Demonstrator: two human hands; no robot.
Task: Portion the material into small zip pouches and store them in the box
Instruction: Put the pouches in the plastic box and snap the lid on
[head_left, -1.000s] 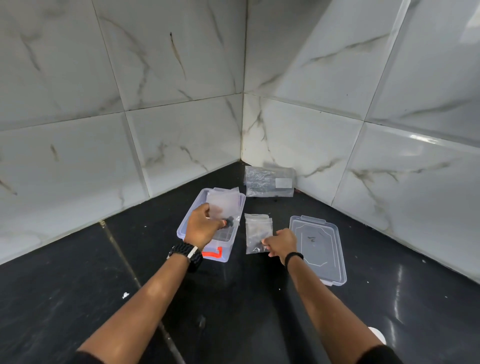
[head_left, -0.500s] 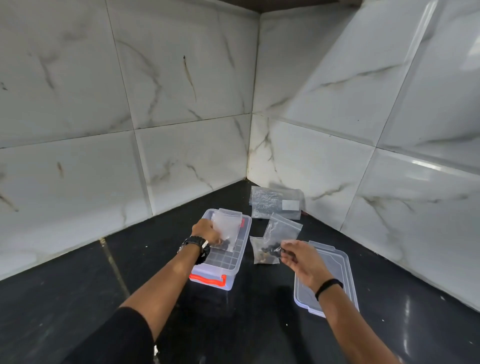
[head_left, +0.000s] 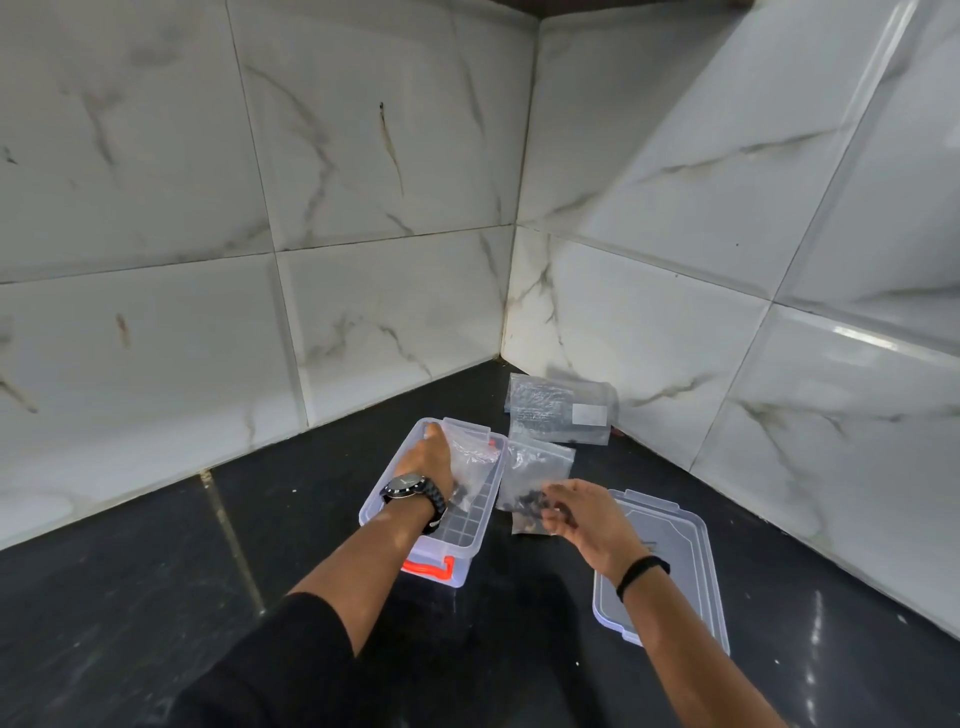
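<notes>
A clear plastic box (head_left: 480, 540) with an orange latch stands open on the black counter. My left hand (head_left: 428, 457) is inside it, holding a small clear zip pouch (head_left: 470, 460) with dark bits at its bottom. My right hand (head_left: 584, 514) is just right of the box and pinches a second small pouch (head_left: 535, 467) holding dark material, lifted a little off the counter. Another small pouch (head_left: 524, 525) lies under it on the counter.
The box's clear lid (head_left: 675, 540) lies flat to the right, under my right forearm. A larger clear bag (head_left: 561, 408) with a white label leans at the tiled corner behind. White marble tile walls (head_left: 363, 208) close in on the left and right.
My left hand has pushed its pouch deeper into the box. My right hand has lifted a pouch off the one lying on the counter. The camera view has tilted up.
</notes>
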